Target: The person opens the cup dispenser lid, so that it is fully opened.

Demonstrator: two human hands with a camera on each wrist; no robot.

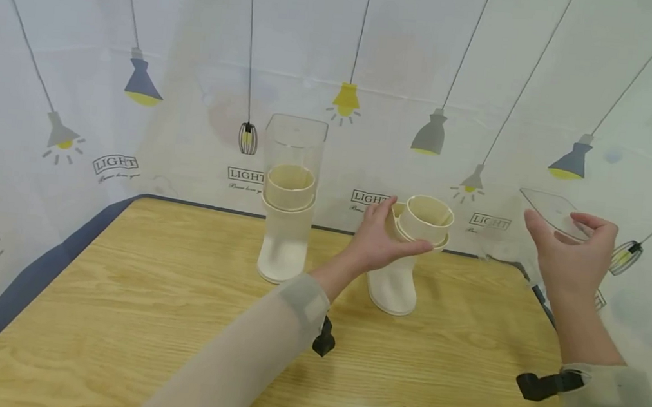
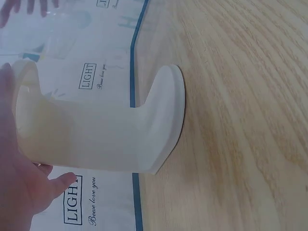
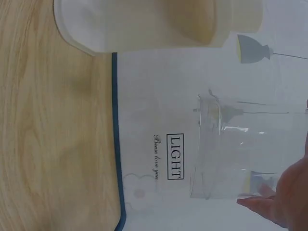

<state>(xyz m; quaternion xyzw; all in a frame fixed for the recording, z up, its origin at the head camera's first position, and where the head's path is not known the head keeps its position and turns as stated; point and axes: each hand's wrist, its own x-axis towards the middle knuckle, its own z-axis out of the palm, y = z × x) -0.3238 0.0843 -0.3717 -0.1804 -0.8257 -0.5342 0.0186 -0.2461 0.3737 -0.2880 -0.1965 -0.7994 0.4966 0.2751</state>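
A cream boot-shaped dispenser base [image 1: 393, 286] with a round cream collar [image 1: 426, 219] on top stands on the wooden table. My left hand [image 1: 378, 237] grips it around the upper rim, thumb across the near side. In the left wrist view its curved foot [image 2: 166, 110] rests on the tabletop. My right hand [image 1: 577, 258] holds a clear plastic container [image 3: 226, 154] in the air to the right of that base, fingers and thumb on its sides. Left of both hands stands a matching cream dispenser [image 1: 286, 239] with a clear container [image 1: 297, 133] fitted over its collar.
The wooden table [image 1: 135, 316] ends at the back and left against a pale curtain [image 1: 201, 37] printed with hanging lamps. A dark blue strip [image 1: 33, 288] runs along the table's left edge. Black wrist camera mounts [image 1: 549, 384] stick out below both hands.
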